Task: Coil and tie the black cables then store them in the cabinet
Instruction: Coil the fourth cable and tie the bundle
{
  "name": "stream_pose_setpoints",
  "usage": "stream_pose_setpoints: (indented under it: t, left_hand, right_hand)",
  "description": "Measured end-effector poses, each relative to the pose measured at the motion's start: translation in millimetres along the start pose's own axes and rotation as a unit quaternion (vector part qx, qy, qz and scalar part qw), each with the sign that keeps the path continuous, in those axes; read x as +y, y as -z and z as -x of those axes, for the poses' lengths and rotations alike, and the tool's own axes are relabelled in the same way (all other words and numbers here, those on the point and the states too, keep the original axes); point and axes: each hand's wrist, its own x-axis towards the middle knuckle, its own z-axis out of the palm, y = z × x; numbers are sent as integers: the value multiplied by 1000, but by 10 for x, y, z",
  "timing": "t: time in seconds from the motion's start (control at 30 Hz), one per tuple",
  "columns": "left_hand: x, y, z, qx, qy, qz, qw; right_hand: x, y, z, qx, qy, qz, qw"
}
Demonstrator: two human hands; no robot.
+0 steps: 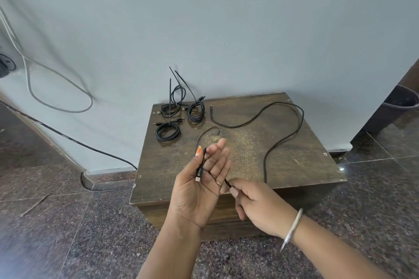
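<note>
The loose black cable [260, 118] is trailed across the table [306, 165]; its plug end is pinned by the left hand [199, 179] thumb, its cord pinched by the right hand [256, 206], seemingly to start a coil

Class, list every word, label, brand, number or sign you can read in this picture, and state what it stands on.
None can be read.
Black cable plug held in the left hand: a faint pale mark, too small and blurred to read.
Dark brown wooden cabinet, coiled black cables, grey wall: no text visible.
</note>
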Motion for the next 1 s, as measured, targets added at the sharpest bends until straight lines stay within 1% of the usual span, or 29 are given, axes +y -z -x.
stream_pose_setpoints:
  t: [0.03,0.1,0.2,0.23,0.3,0.4,0.5,0.57,0.63,0.67,0.77,0.87,0.93,1.0]
  left_hand:
    - [-1,14,-6,-3,-11,-28,1000]
    - [-27,27,-7,-18,-34,-126,991]
    - [-72,4,12,-44,-64,-281,956]
    - [-77,-3,22,-47,-71,-328,941]
    - [-79,-9,36,-50,-80,-417,904]
    - [-110,-19,38,-56,-69,-513,854]
    - [-155,-55,51,-93,-57,-536,837]
    - [-161,-59,38,-106,-49,-547,829]
    - [-170,-55,30,-108,-18,-540,834]
    - [-181,-52,32,-110,7,-523,845]
    - [-215,-58,38,-117,81,-416,898]
    - [-207,-54,46,-107,124,-276,947]
    - [-183,-60,59,-111,132,-193,966]
    - [-164,-64,70,-109,123,-121,979]
  right_hand:
    - [-12,7,22,1,9,28,1000]
    - [-33,48,63,6,25,87,996]
    - [-72,169,131,-15,30,119,992]
    - [-87,210,157,-24,30,103,994]
    - [-118,275,205,-37,35,34,998]
    - [-123,357,238,-11,64,-70,995]
    - [-89,423,234,37,79,-175,981]
    - [-55,451,219,64,68,-237,967]
    - [-5,480,186,93,48,-280,954]
    - [23,492,162,107,36,-296,948]
    - [98,509,82,132,0,-326,936]
    - [150,454,16,109,-20,-389,915]
    - [176,398,-12,75,-30,-432,898]
    - [199,351,-31,43,-44,-480,875]
